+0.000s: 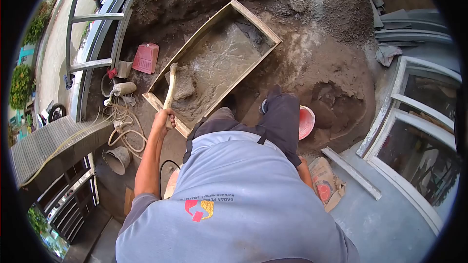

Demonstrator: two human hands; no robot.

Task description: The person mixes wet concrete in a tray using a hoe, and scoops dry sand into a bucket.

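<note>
My left hand [166, 119] is closed round the pale wooden handle of a hoe [170, 87]. The hoe's head lies in a wooden-sided mixing trough [212, 20], at its near left end, and a lump of wet mortar [183, 84] covers it. Wet grey mortar [222, 63] spreads over the trough's floor, with a smoother slab of it at the far right end. Of my right arm, only a bit of forearm [305, 171] shows beside my trousers; the right hand is hidden behind my body.
A red-rimmed bucket [306, 122] stands right of my leg, near a torn cement bag [325, 183]. Left are a pink dustpan-like scoop [146, 58], a coiled hose [127, 129] and a grey bucket [117, 159]. Sand [336, 63] lies behind; window frames [414, 117] lean right.
</note>
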